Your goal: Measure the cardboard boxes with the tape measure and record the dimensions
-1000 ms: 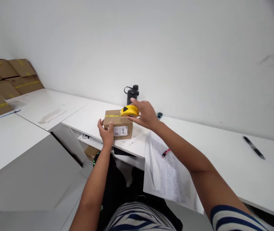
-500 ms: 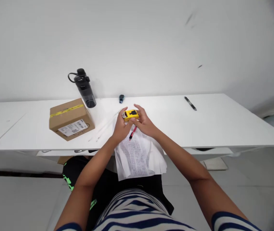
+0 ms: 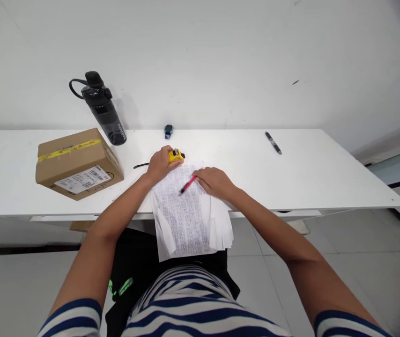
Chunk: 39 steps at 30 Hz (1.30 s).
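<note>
A yellow tape measure point(image 3: 175, 156) sits in my left hand point(image 3: 159, 164), closed around it at the top edge of the paper. Its black strap point(image 3: 141, 165) trails out to the left on the table. My right hand point(image 3: 216, 181) rests on the right side of the paper, fingers closed on the upper end of a red pen point(image 3: 188, 185). The pen's dark tip points down and left over the writing. Under both hands lies the sheet of paper point(image 3: 182, 220), densely written, its lower part hanging over the table's front edge toward my lap.
On the left of the white table point(image 3: 242, 154) stands a taped cardboard box point(image 3: 78, 164) with a label. A black water bottle point(image 3: 105, 110) is behind it. A small watch point(image 3: 168, 131) lies near the wall, and a dark pen point(image 3: 273, 142) lies to the right.
Both hands held the tape measure together; now only my left hand has it, lower left on the table. My right hand has let go of it and taken the red pen.
</note>
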Each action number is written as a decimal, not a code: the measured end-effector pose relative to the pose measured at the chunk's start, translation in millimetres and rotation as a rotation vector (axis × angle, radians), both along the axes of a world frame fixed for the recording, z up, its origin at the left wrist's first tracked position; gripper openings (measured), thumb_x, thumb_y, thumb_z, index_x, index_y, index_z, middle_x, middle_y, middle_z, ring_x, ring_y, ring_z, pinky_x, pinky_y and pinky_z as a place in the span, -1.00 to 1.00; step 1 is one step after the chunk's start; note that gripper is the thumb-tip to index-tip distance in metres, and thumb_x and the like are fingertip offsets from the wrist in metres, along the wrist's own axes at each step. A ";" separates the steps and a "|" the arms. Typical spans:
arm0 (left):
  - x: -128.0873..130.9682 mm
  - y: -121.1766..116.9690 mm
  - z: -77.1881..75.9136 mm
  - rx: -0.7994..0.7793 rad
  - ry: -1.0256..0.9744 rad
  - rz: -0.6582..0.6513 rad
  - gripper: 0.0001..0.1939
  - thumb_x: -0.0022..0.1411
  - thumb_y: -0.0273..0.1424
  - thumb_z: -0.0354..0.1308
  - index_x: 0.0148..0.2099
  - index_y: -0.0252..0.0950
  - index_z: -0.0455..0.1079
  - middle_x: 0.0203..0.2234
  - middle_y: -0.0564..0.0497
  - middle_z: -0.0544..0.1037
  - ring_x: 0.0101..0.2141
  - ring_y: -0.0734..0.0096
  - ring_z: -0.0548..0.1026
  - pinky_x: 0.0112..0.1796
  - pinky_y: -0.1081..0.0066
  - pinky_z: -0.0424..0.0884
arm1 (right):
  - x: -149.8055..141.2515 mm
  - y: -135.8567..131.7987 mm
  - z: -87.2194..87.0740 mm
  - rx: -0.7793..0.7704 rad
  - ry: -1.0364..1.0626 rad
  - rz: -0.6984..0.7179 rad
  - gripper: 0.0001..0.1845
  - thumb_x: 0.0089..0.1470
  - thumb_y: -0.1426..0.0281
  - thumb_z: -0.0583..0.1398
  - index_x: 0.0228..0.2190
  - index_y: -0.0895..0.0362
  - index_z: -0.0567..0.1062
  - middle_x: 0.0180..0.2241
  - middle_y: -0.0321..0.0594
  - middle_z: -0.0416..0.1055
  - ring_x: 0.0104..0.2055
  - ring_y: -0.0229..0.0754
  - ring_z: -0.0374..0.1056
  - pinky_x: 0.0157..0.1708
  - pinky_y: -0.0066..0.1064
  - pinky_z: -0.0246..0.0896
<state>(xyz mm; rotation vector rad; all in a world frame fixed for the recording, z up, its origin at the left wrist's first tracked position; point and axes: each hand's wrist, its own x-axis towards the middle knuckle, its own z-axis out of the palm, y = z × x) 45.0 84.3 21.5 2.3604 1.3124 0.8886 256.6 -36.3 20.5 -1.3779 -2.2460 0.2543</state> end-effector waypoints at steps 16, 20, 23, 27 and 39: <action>-3.0 0.5 9.5 0.023 0.141 -0.087 -0.64 0.31 -0.10 -0.02 0.05 -0.15 0.30 -0.17 -0.02 0.49 -0.24 0.22 0.46 -0.26 0.34 0.30 | -16.5 -35.5 -12.8 -0.352 0.757 -0.407 -0.52 0.06 0.00 0.19 -0.65 0.09 0.36 -0.63 -0.33 0.27 -0.55 -0.26 0.15 -0.51 -0.39 0.05; -3.4 0.1 8.7 0.074 0.179 -0.115 -0.60 0.36 -0.14 -0.09 0.16 -0.10 0.27 -0.21 -0.05 0.46 -0.25 0.21 0.44 -0.30 0.34 0.29 | -21.8 -37.7 -7.2 -0.391 0.688 -0.402 -0.54 0.09 0.03 0.16 -0.64 0.08 0.34 -0.65 -0.36 0.20 -0.57 -0.26 0.12 -0.54 -0.39 0.03; -4.3 -0.5 6.5 0.110 0.207 -0.110 -0.55 0.39 -0.17 -0.14 0.27 -0.01 0.19 -0.20 -0.06 0.43 -0.26 0.21 0.43 -0.33 0.34 0.29 | -23.7 -38.6 -7.4 -0.408 0.693 -0.414 -0.52 0.08 0.05 0.17 -0.69 0.08 0.28 -0.68 -0.38 0.12 -0.59 -0.27 0.08 -0.55 -0.39 0.01; -6.2 -1.1 5.4 0.109 0.208 -0.095 -0.53 0.39 -0.19 -0.15 0.30 0.00 0.15 -0.22 -0.04 0.41 -0.28 0.25 0.42 -0.32 0.36 0.29 | -25.1 -39.0 -9.5 -0.400 0.695 -0.395 -0.53 0.07 0.08 0.17 -0.69 0.07 0.25 -0.67 -0.40 0.08 -0.58 -0.28 0.02 -0.53 -0.38 -0.03; -9.1 -2.8 8.1 0.048 0.115 -0.128 -0.58 0.39 -0.21 -0.15 0.23 -0.06 0.22 -0.17 -0.04 0.42 -0.21 0.24 0.44 -0.26 0.36 0.30 | -24.6 -39.3 -11.3 -0.398 0.703 -0.370 -0.54 0.05 0.11 0.19 -0.71 0.08 0.21 -0.67 -0.40 0.08 -0.56 -0.29 0.01 -0.52 -0.38 -0.04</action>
